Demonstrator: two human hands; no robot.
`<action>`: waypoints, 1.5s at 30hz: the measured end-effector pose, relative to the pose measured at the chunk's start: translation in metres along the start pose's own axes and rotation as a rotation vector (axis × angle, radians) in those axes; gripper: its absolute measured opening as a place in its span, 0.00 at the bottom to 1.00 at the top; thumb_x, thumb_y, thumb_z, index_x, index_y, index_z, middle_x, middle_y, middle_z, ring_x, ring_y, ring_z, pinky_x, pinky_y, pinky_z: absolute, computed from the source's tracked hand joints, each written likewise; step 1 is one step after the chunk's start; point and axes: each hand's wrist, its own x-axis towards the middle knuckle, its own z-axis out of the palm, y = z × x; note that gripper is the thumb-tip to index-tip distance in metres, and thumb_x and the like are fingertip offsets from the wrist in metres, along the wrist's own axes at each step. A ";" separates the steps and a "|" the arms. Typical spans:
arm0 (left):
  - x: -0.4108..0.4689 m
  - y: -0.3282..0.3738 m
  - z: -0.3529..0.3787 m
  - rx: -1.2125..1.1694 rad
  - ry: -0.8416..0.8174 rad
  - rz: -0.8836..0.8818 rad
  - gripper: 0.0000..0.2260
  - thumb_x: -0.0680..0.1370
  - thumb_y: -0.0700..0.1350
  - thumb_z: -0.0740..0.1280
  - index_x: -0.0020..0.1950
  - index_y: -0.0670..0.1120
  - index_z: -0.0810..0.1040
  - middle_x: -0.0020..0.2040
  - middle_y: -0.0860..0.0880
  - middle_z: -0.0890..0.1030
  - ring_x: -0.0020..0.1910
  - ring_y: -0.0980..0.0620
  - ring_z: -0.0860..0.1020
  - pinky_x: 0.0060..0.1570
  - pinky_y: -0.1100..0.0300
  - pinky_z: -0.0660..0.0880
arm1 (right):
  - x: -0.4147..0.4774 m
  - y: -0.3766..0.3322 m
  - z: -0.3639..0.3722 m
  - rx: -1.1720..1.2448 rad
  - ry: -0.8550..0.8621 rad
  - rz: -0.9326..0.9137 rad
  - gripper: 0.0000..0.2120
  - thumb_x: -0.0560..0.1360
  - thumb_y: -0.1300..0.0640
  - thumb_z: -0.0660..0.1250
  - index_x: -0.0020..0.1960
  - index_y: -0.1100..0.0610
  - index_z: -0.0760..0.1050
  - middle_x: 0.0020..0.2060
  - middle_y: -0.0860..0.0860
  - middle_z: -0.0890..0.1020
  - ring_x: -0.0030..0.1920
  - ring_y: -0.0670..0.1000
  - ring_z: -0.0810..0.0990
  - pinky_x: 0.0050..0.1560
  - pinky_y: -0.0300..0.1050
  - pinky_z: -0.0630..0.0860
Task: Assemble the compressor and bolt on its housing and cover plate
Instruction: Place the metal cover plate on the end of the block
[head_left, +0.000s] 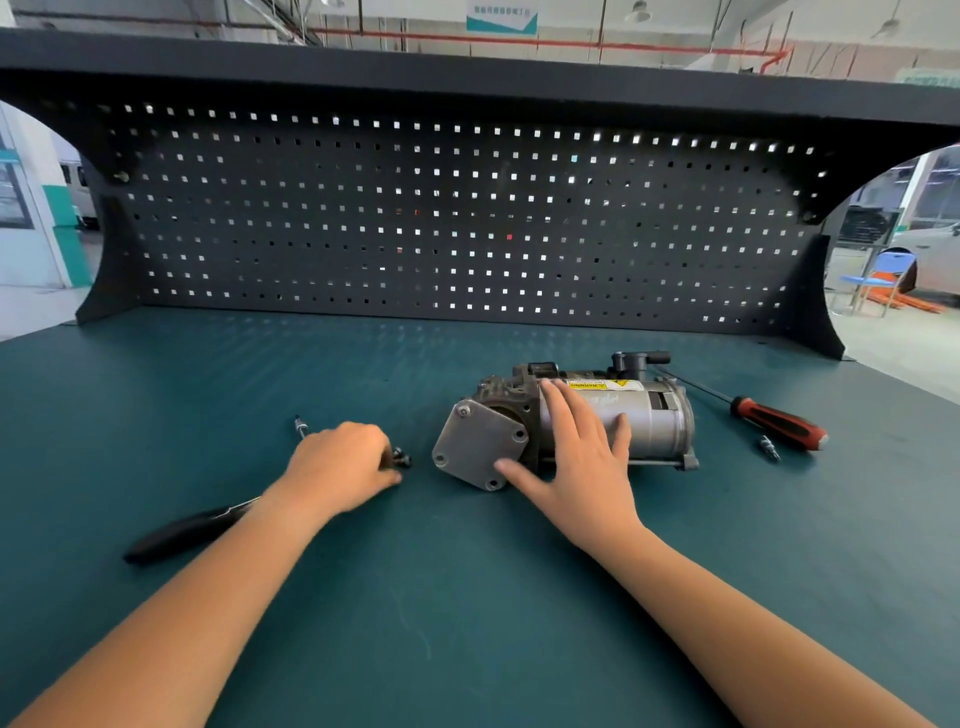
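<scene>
1. Teal workbench (208, 389): your right hand (576, 467) lies flat, fingers spread, steadying the compressor (660, 415) at centre-right.
2. Your left hand (340, 462) curls, pinching loose bolts (401, 459); next, likely seat one in the cover plate (478, 447).

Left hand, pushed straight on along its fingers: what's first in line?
The small dark bolts, right at the fingertips of the left hand; whether they touch is unclear. Beyond them, the cover plate.

Bench: I see a dark teal top (260, 597).
Back edge: black pegboard (363, 218), daylight through its holes, beneath a black shelf (467, 62).
Ceiling: red pipe (571, 45), hanging lamps (638, 11).
Beyond right edge: blue chair (878, 278) on pale floor (904, 343).
</scene>
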 end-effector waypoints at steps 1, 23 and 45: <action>0.000 0.002 0.002 0.031 -0.023 -0.004 0.10 0.77 0.52 0.65 0.53 0.49 0.79 0.53 0.49 0.80 0.53 0.46 0.78 0.49 0.57 0.74 | 0.001 0.000 0.001 -0.013 0.005 0.013 0.43 0.72 0.35 0.62 0.77 0.51 0.47 0.76 0.45 0.51 0.74 0.43 0.47 0.69 0.54 0.35; -0.016 0.063 -0.012 -0.937 0.510 0.365 0.11 0.70 0.33 0.72 0.42 0.50 0.82 0.40 0.56 0.77 0.41 0.64 0.77 0.44 0.75 0.70 | 0.008 0.008 0.006 0.038 0.267 0.000 0.21 0.73 0.49 0.70 0.61 0.58 0.77 0.61 0.51 0.77 0.65 0.52 0.73 0.68 0.67 0.45; 0.005 0.098 -0.016 -0.727 0.441 0.118 0.04 0.73 0.45 0.70 0.39 0.51 0.79 0.36 0.59 0.77 0.41 0.55 0.76 0.45 0.60 0.73 | 0.010 0.009 0.003 0.066 0.286 0.002 0.21 0.72 0.49 0.70 0.62 0.57 0.75 0.62 0.50 0.76 0.65 0.51 0.71 0.70 0.60 0.41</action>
